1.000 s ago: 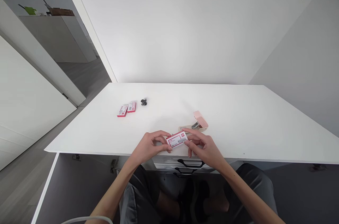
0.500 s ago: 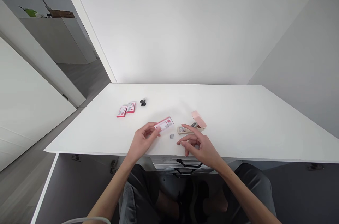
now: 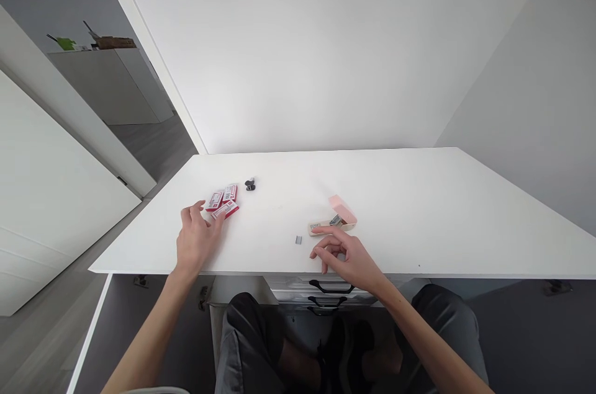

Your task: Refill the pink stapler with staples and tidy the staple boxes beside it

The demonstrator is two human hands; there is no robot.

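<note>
My left hand (image 3: 198,240) is at the left of the white table (image 3: 410,214), fingers spread, with the thumb by the near edge of a small red-and-white box (image 3: 225,210). That box lies slanted against two similar boxes, one on the left (image 3: 215,200) and one on the right (image 3: 230,193). My right hand (image 3: 342,254) hovers loosely curled with fingers apart, holding nothing. Its index finger reaches over the near side of a small cream case with a raised pink lid (image 3: 342,208). Something grey sits inside the case. Left of it lies a tiny grey rectangular piece (image 3: 298,240).
A small black object (image 3: 250,184) lies behind the boxes. A white wall (image 3: 298,59) rises at the table's back edge. Drawers with black handles (image 3: 331,286) are under the front edge, above my legs. A doorway is on the left.
My left hand has moved left with the box, which now lies beside the other two, and its fingers have spread. My right hand has barely moved. The view has shifted slightly.
</note>
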